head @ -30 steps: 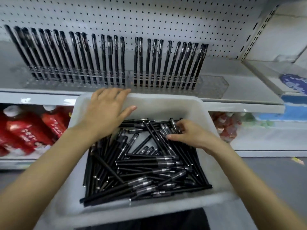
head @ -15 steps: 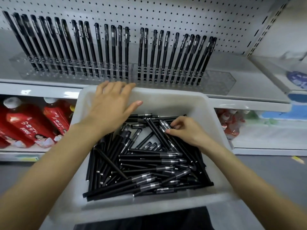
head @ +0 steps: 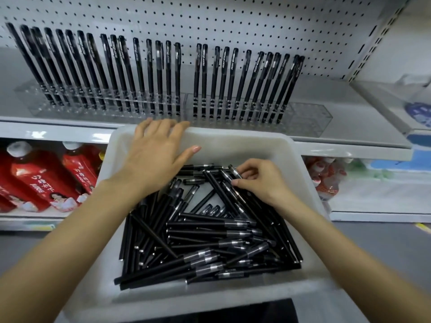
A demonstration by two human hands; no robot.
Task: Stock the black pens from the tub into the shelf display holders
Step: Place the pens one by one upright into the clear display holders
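My left hand (head: 154, 157) lies flat on the far rim of the white plastic tub (head: 233, 141). My right hand (head: 258, 180) pinches a slim black pen (head: 236, 173) under its fingertips. I'd lift it out alone, clear of the others, then seat it upright in the clear acrylic holder (head: 307, 117) beyond that hand.

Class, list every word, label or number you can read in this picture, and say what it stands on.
"JUICE": white letters on the red bottle, lower left shelf.
Other white characters on the bottles: too blurred to read.
Print on the pens in the holders: too small.
Blue label at right: blurred.
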